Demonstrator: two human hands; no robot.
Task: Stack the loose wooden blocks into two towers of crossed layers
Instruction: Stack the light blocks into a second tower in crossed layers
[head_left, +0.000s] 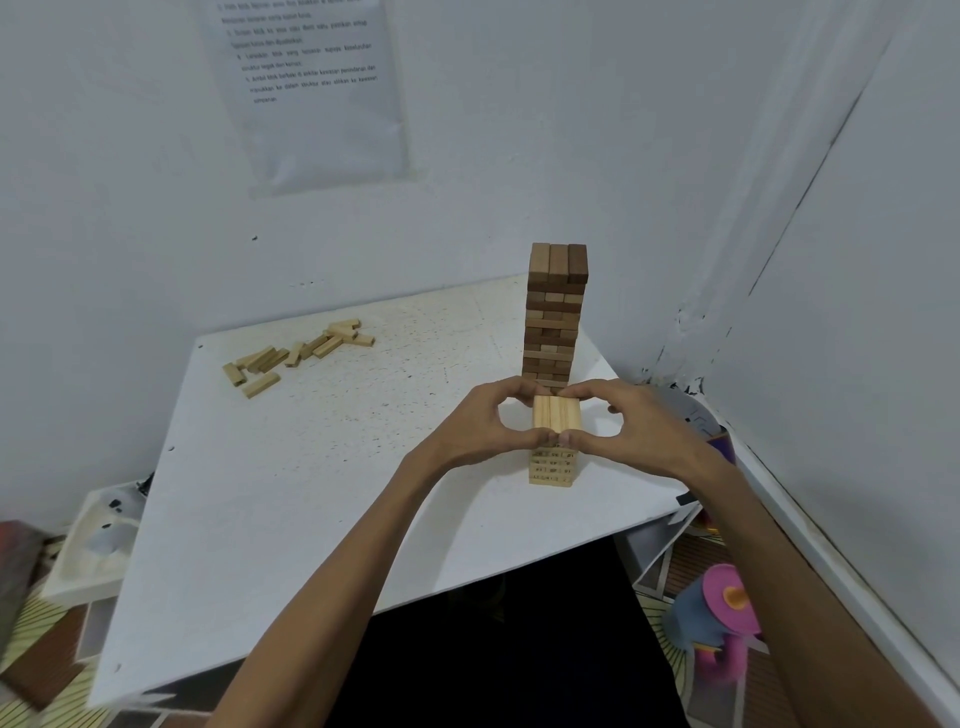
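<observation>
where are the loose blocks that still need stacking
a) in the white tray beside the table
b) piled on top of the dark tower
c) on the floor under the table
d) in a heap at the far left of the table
d: the loose blocks lie scattered in a heap on the far left part of the white table, well apart from the dark tower and the light tower that both hands are squaring up.
</observation>
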